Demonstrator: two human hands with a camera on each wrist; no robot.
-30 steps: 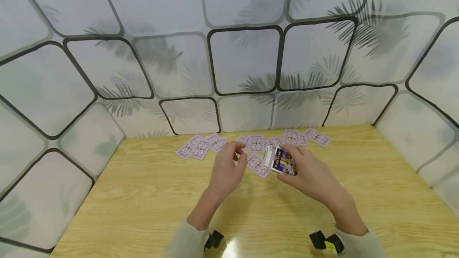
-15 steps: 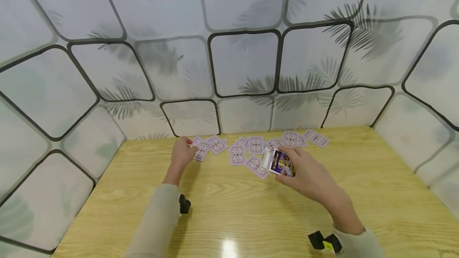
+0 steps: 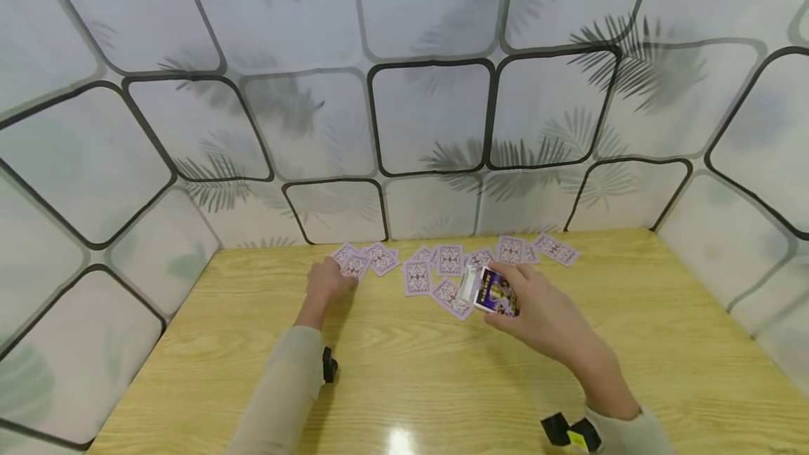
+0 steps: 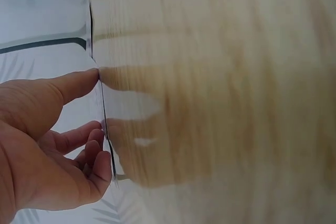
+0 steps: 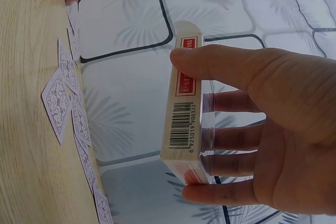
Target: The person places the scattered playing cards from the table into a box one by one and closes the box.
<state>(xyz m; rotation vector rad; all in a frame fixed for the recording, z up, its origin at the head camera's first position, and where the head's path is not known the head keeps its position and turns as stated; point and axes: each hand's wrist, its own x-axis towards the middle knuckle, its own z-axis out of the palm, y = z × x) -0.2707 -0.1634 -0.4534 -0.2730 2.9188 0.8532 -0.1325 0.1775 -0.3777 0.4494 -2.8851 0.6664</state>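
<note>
My left hand (image 3: 327, 281) reaches to the playing cards (image 3: 356, 265) at the left end of the spread, fingers at the tabletop. In the left wrist view, the left hand (image 4: 58, 135) has its thumb tip apart from the bent fingers, both at the surface; whether a card is pinched cannot be seen. My right hand (image 3: 540, 307) grips a purple-and-white playing card box (image 3: 497, 293) above the table, its white end flap out to the left. From the right wrist, the card box (image 5: 184, 103) shows a barcode side, thumb on one face, fingers behind.
More playing cards lie face down along the table's back edge, some overlapping, including one card (image 3: 417, 277) near the middle and another card (image 3: 556, 249) at far right. A patterned fabric wall (image 3: 430, 118) rises directly behind the wooden table (image 3: 442, 385).
My left hand has moved from the middle cards to the left group, uncovering a card there, then shifted slightly nearer and right. The right hand holds the box almost still.
</note>
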